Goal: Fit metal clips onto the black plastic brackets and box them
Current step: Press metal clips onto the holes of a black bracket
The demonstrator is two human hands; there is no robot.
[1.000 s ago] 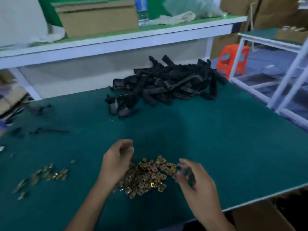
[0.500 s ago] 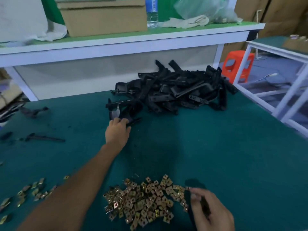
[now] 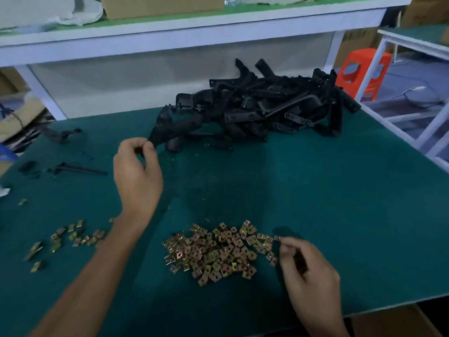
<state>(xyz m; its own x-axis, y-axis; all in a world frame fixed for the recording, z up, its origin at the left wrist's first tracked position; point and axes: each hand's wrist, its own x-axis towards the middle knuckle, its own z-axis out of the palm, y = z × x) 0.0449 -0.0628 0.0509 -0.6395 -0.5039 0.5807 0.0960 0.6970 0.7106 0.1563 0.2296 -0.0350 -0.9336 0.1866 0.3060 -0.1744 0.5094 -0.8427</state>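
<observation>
We see the black bracket [image 3: 176,128], blurred, at the near left edge of the bracket pile [image 3: 272,105]; its near end is pinched between thumb and fingers of the left hand [image 3: 138,176]. The right hand [image 3: 308,271], fingers curled, pinches what looks to us like one metal clip [image 3: 277,238] just beside the right edge of the clip pile [image 3: 216,254]. Both piles lie well apart on the green table [image 3: 352,215]. Some scattered clips [image 3: 75,235] lie left of the left forearm, and an orange stool [image 3: 362,69] stands behind the table.
</observation>
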